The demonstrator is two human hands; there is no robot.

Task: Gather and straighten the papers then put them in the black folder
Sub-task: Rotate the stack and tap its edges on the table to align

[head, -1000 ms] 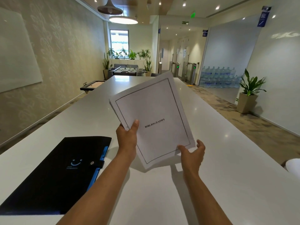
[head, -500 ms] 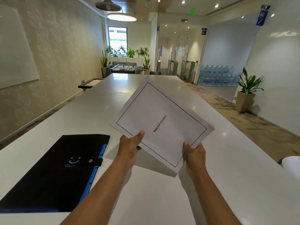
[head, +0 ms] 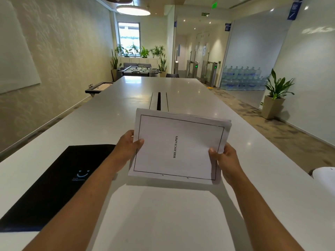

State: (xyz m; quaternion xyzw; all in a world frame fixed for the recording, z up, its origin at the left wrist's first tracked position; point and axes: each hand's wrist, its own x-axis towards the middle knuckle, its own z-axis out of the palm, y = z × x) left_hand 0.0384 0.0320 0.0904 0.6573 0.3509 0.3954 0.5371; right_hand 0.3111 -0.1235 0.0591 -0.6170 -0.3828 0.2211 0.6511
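A long white table point(head: 163, 214) carries the closed black folder point(head: 54, 180) near its left edge. Above the table's middle, the papers point(head: 177, 147) sit between both hands: the left hand point(head: 126, 147) grips their left edge, the right hand point(head: 224, 158) pinches their right edge.

Head camera looks forward and down, close over the table point(head: 126, 205).

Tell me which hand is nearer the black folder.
Left. The left hand holds the papers at their left edge, just right of the black folder; the right hand holds their far edge, the papers between.
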